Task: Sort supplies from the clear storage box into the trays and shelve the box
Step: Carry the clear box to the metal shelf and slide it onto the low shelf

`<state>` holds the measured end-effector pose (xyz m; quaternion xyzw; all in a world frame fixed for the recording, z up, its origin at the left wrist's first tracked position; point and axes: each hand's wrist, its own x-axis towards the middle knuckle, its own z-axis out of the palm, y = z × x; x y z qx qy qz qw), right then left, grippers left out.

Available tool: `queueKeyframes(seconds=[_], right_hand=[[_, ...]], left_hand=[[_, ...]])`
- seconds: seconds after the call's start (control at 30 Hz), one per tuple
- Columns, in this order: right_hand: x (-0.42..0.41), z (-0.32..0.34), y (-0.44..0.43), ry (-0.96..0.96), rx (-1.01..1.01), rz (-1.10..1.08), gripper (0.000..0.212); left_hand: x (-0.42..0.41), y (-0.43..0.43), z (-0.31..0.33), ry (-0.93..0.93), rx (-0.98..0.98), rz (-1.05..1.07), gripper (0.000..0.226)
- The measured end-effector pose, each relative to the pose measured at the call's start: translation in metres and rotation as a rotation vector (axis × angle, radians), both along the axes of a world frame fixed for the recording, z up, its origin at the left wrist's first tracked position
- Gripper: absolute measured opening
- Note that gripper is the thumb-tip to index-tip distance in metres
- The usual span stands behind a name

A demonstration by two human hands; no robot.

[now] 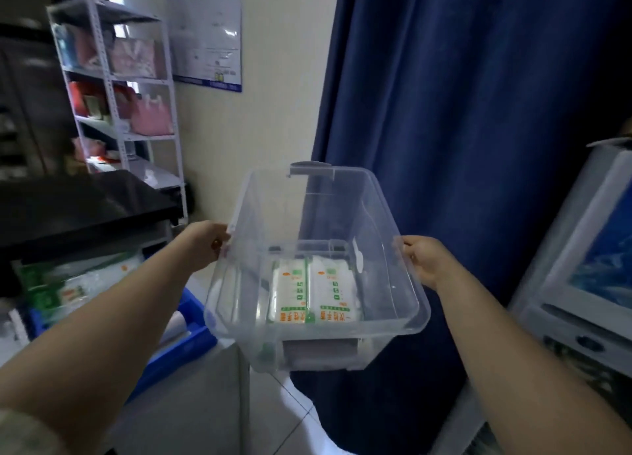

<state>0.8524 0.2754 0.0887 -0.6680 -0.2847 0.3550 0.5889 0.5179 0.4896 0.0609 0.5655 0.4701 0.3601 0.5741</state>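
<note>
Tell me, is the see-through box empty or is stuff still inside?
Not empty. The clear box, held by the left hand and right hand, has no lid, and two white packets lie side by side on its bottom.

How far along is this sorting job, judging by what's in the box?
Similar packets already lie beside the blue tray, so some sorting looks done. In hand: the left hand and right hand hold the clear box by its side rims. Left: two packets inside to sort, then shelving the box.
</note>
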Motion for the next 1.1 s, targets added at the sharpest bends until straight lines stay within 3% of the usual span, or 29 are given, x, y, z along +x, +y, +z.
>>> queueKeyframes(seconds=[0.07,0.17,0.47,0.77,1.1], right_hand=[[0.021,0.004,0.045,-0.01,-0.004,0.061,0.03],[0.039,0.01,0.11,-0.006,-0.003,0.149,0.033],[0.057,0.005,0.308,-0.101,-0.032,0.379,0.026],[0.067,0.034,0.513,-0.118,0.036,0.509,0.036],[0.082,0.006,0.725,-0.046,0.018,0.651,0.036]], left_hand=[[0.011,0.025,-0.001,-0.144,-0.131,0.015,0.029],[0.016,0.054,0.011,-0.206,-0.163,0.069,0.036],[0.004,0.195,0.005,-0.122,-0.193,0.196,0.035],[-0.004,0.339,0.058,-0.056,-0.118,0.384,0.029],[0.021,0.45,0.038,-0.088,-0.089,0.651,0.047]])
